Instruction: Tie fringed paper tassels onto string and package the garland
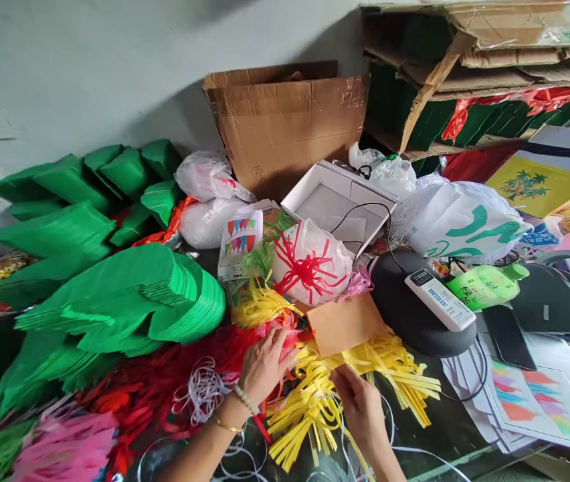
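Observation:
My left hand [265,365] rests on a heap of red and pink paper strips [164,385], fingers curled into the strips near the yellow ones. A bead bracelet and a thin bangle are on that wrist. My right hand [360,402] lies on a bundle of yellow paper strips [315,402], fingers pinched on some of them. A brown paper envelope [345,325] lies just beyond both hands. White cord loops [205,388] lie beside my left wrist.
Stacks of green cut paper [129,301] fill the left. A clear bag with red ribbon [310,264], a white open box [340,207], a cardboard box [290,120], a remote [438,298] on a black round object, a green bottle [486,284] and a phone [508,338] stand beyond.

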Action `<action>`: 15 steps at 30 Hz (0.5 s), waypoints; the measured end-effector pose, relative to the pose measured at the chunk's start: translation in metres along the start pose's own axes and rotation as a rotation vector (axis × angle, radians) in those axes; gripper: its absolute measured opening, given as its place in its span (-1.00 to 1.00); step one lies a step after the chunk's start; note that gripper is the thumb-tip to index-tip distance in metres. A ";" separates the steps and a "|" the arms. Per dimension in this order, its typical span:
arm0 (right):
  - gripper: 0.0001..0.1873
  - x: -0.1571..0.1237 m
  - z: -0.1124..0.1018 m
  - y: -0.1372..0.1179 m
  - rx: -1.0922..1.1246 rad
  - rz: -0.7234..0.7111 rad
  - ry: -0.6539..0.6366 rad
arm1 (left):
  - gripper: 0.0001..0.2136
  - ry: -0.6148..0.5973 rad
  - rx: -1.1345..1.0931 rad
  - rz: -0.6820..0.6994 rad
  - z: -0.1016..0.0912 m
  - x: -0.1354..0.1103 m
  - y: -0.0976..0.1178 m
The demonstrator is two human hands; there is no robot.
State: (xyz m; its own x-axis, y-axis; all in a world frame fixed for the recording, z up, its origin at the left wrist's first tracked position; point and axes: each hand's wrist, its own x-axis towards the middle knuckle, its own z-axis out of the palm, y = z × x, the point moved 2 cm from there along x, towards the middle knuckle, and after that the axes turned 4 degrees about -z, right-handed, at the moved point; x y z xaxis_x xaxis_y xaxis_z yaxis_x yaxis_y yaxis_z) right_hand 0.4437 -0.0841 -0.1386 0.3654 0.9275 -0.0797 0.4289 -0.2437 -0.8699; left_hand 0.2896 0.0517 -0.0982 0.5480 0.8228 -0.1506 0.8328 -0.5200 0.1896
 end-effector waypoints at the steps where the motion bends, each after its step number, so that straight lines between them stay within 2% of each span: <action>1: -0.57 0.004 -0.002 0.005 0.015 0.019 0.029 | -0.69 0.033 0.024 -0.028 0.005 0.008 -0.002; 3: -0.57 0.012 -0.002 0.010 0.056 0.042 0.059 | -0.67 0.045 0.021 -0.042 0.010 0.018 -0.009; 5: -0.58 0.018 0.001 0.010 0.107 0.059 0.055 | -0.75 0.047 -0.054 -0.056 0.004 0.020 -0.024; 7: -0.59 0.024 0.006 0.007 0.141 0.062 0.033 | -0.78 0.107 -0.189 -0.135 -0.010 0.015 -0.051; 9: -0.60 0.030 0.014 0.003 0.150 0.023 0.025 | -0.78 0.198 -0.318 -0.274 -0.026 0.007 -0.084; 11: -0.61 0.034 0.022 0.000 0.132 -0.028 0.032 | -0.72 0.274 -0.282 -0.389 -0.039 -0.002 -0.107; 13: -0.61 0.038 0.030 -0.001 0.090 -0.036 0.031 | -0.66 0.397 -0.148 -0.441 -0.047 -0.011 -0.110; 15: -0.63 0.040 0.035 0.000 0.041 -0.016 0.032 | -0.67 0.531 -0.068 -0.368 -0.045 -0.016 -0.091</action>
State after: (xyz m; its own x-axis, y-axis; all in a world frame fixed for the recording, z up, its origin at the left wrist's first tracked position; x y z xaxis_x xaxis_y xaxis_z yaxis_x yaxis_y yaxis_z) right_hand 0.4292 -0.0371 -0.1588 0.3854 0.9213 -0.0508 0.4011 -0.2169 -0.8900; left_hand 0.2015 0.0963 -0.0691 0.1002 0.9548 0.2798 0.9426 -0.1812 0.2806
